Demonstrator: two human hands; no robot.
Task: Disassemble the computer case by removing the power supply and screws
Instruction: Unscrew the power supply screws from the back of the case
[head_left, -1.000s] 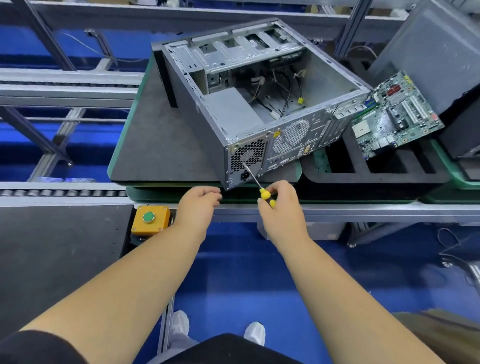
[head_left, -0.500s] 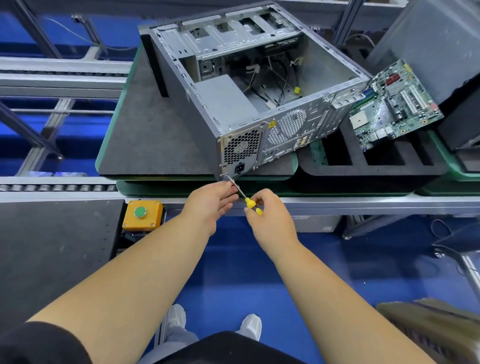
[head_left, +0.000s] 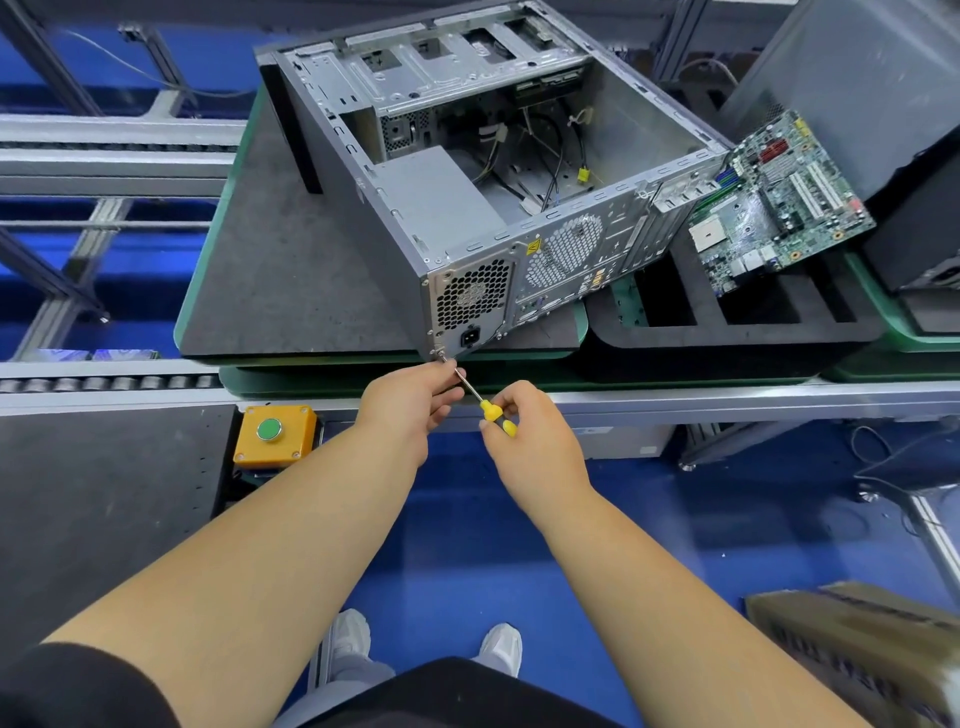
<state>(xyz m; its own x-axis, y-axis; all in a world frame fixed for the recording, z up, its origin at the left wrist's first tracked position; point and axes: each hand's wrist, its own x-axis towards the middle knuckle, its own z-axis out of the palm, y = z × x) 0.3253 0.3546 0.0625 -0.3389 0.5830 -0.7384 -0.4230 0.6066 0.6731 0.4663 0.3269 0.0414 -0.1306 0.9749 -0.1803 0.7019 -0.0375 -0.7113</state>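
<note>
Open computer case on a conveyor-line surface, a screwdriver set at its rear lower corner.

A blue floor (head_left: 519, 519) runs under grey metal conveyor rails; the dark grey surface (head_left: 291, 270) with a green edge sits at 11 o'clock of the hands. On it lies the computer case (head_left: 498, 171), side panel off, loose cables inside, and the grey power supply (head_left: 441, 208) in its near corner, fan grille and socket facing the person. At 2 o'clock a black foam tray (head_left: 727, 332) carries a green motherboard (head_left: 779, 208) that leans against the case's rear. An orange box with a green button (head_left: 272, 434) sits at 9 o'clock. The right hand (head_left: 524, 431) grips the yellow screwdriver (head_left: 485, 408) handle; the left hand (head_left: 415, 400) pinches its shaft near the tip, which meets a screw (head_left: 442, 355) at the case's bottom rear corner.
</note>
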